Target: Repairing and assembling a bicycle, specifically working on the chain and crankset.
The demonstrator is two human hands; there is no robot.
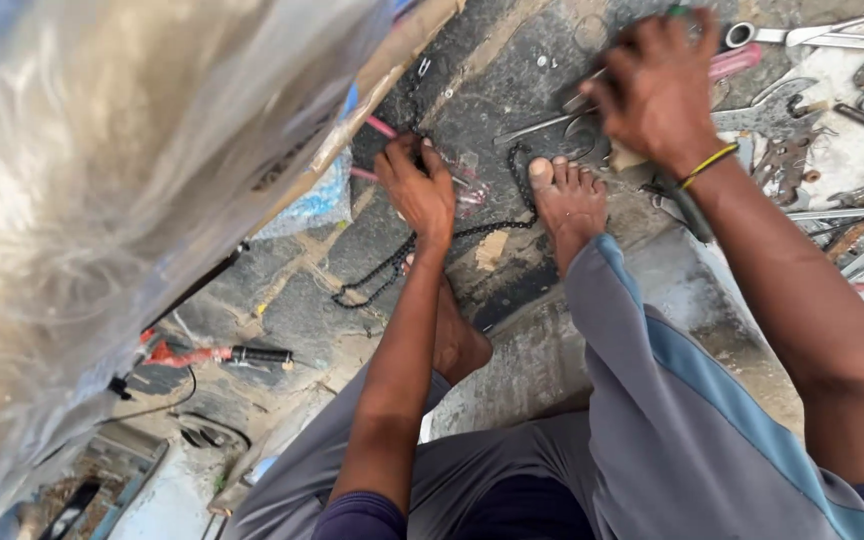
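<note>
Filling the 9 o'clock side, a plastic-wrapped bulk [122, 180] leaves little room on the paving. Left hand [417, 190] is closed on a black chain [392, 265], which trails to 7 o'clock and loops toward a bare foot [570, 200] at centre. Right hand [657, 85], at 1 o'clock, is curled over scattered tools; its grasp cannot be told. Spanners [802, 110] crowd the 3 o'clock edge.
</note>
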